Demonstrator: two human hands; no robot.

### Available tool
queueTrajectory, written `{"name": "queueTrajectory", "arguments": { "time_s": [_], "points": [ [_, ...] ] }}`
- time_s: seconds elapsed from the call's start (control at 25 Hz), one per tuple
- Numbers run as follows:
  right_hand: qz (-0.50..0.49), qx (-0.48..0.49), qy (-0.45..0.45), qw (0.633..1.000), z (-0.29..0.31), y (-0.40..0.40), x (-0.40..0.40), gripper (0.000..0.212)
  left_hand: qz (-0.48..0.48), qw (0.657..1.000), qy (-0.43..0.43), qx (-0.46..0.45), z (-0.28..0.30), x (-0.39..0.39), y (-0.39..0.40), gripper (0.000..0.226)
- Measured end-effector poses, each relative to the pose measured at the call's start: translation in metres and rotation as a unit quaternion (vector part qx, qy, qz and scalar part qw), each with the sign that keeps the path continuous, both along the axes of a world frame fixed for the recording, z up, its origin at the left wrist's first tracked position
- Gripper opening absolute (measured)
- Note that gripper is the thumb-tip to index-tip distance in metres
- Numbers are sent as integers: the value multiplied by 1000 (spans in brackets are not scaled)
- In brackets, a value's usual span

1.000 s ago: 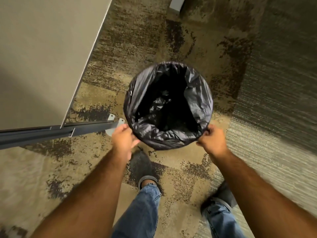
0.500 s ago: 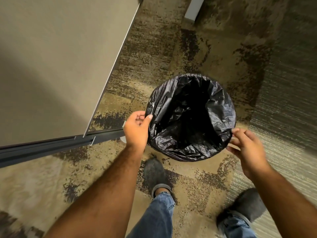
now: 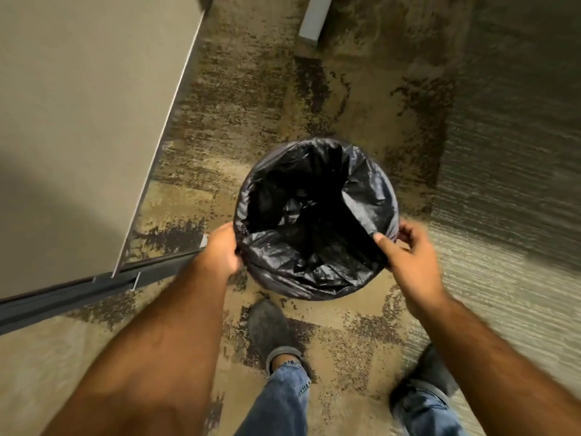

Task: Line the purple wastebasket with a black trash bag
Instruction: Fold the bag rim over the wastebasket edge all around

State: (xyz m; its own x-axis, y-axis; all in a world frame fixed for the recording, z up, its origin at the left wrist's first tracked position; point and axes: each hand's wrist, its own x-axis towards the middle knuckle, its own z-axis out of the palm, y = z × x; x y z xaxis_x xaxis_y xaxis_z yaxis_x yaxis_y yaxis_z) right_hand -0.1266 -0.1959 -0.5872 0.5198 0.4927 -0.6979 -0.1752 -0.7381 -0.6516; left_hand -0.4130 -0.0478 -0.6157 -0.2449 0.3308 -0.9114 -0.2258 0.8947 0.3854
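One black trash bag [image 3: 314,221] covers one wastebasket. Two hands: left hand [image 3: 220,250] grips bag's left rim, right hand [image 3: 405,247] pinches right rim. Two shoes [image 3: 270,332] near; partition [image 3: 78,121] left.

From my feed I see both forearms bare to the frame edge, with no sleeves, watch or bands showing. The left hand [image 3: 221,250] and right hand [image 3: 408,250] are bare too, no gloves or rings that I can make out. At six o'clock the legs wear blue denim jeans [image 3: 279,401] with a frayed hem on the left leg. The left shoe [image 3: 270,328] is dark grey, soft-looking, without visible laces; the right shoe [image 3: 437,372], at five o'clock, looks the same but is blurred.
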Motion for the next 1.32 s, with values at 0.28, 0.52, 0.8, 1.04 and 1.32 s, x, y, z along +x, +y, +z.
{"name": "queueTrajectory", "arguments": {
  "time_s": [0.28, 0.52, 0.8, 1.04, 1.32],
  "points": [
    [-1, -69, -49, 996, 26, -18, -28, 67, -16, 926, 273, 259, 7, 7, -60, 9],
    [-58, -97, 23, 993, 29, -8, -45, 52, -66, 888, 384, 245, 13, 17, -72, 32],
    [-24, -128, 17, 991, 25, 5, -42, 44, -195, 940, 251, 125, 35, 33, -47, 46],
    [-66, -64, 42, 995, 31, -13, 2, 50, -241, 935, 191, 178, 49, 53, -51, 15],
    [-145, -9, -48, 988, 31, -26, 138, 53, -281, 924, 124, 228, 58, 205, -45, 12]
  ]
}}
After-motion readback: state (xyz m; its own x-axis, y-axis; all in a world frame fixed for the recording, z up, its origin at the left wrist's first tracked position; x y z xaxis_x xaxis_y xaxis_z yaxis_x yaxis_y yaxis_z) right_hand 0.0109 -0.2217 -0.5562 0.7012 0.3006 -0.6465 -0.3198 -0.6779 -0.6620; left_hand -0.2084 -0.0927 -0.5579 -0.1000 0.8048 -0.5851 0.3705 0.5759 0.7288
